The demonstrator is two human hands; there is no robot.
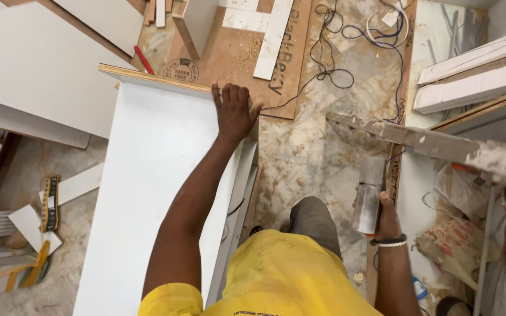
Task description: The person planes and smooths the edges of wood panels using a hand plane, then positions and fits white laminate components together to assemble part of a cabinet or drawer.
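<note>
My left hand (233, 111) lies flat on the far right corner of a large white laminated board (147, 193), fingers spread over its plywood edge. The board stands in front of me and reaches from my body toward the floor's middle. My right hand (386, 219) hangs at my side, closed around a silvery grey cylinder (370, 190) held upright; a beaded band sits on that wrist. I wear a yellow shirt and grey trousers.
A plaster-crusted wooden plank (434, 143) crosses above my right hand. White panels (36, 64) lie at upper left, brown hardboard (235, 52) with white strips ahead, tangled cables (352, 35) on the floor, a yellow spirit level (50, 202) left, bags (458, 240) right.
</note>
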